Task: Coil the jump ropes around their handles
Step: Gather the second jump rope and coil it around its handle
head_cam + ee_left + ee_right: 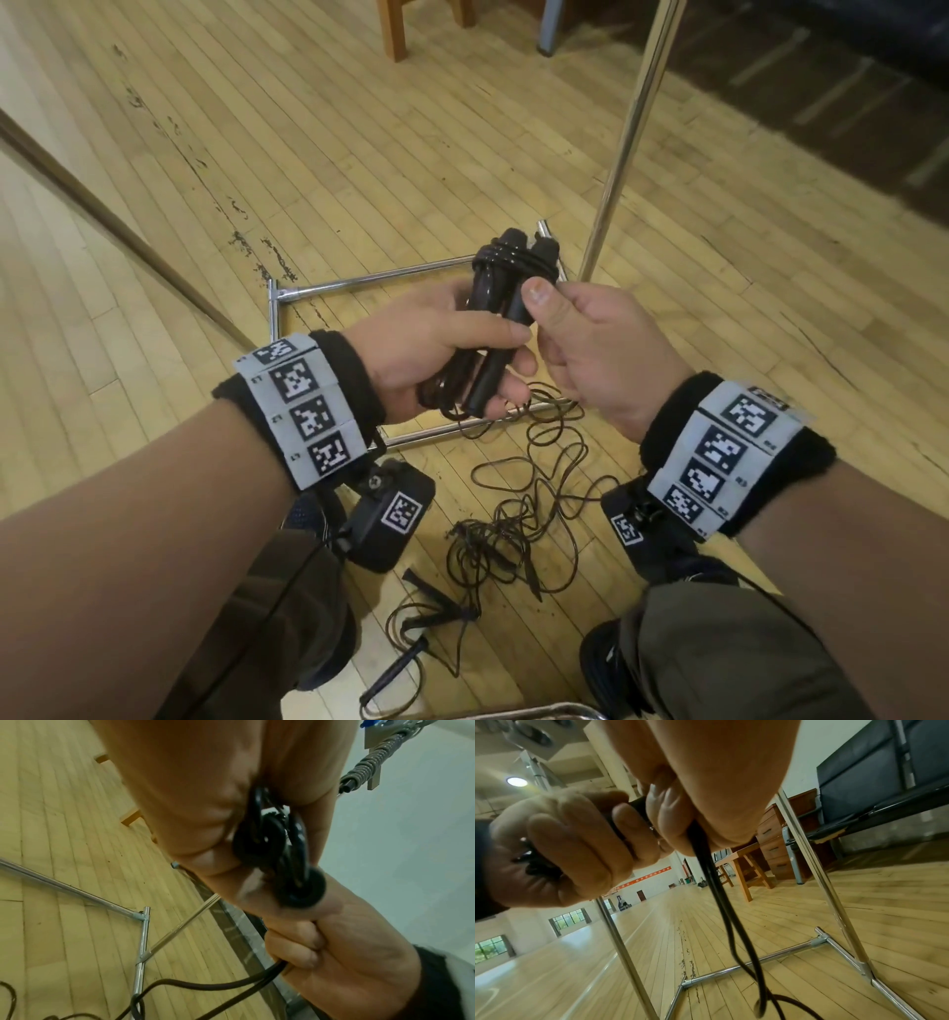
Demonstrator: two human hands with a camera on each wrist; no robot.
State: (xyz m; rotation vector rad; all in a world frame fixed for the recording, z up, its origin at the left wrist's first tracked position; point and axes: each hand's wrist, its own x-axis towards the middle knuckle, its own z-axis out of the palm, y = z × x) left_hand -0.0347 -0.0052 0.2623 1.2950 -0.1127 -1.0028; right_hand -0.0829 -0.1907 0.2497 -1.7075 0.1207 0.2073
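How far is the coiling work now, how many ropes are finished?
None is finished yet. In hand: the left hand grips a pair of black handles with a few turns wound near their tops; the right hand pinches the loose cord. Left: most of that cord, plus the tangled ropes on the floor.

Right hand (pixel 706 787), close to the lens at top centre: fingers curled, pinching two strands of black rope (pixel 721 902) that hang down toward the wooden floor (pixel 770 912) and loop at the lower edge. Left hand (pixel 559 850), at left: fingers wrapped round black handles (pixel 626 817), the dark wristband at the frame edge. Chrome tube frame (pixel 752 961) standing on the floor, two uprights rising from its base rails; wooden table (pixel 741 866), drawer cabinet (pixel 775 850) and black padded mats (pixel 885 770) against the right wall.
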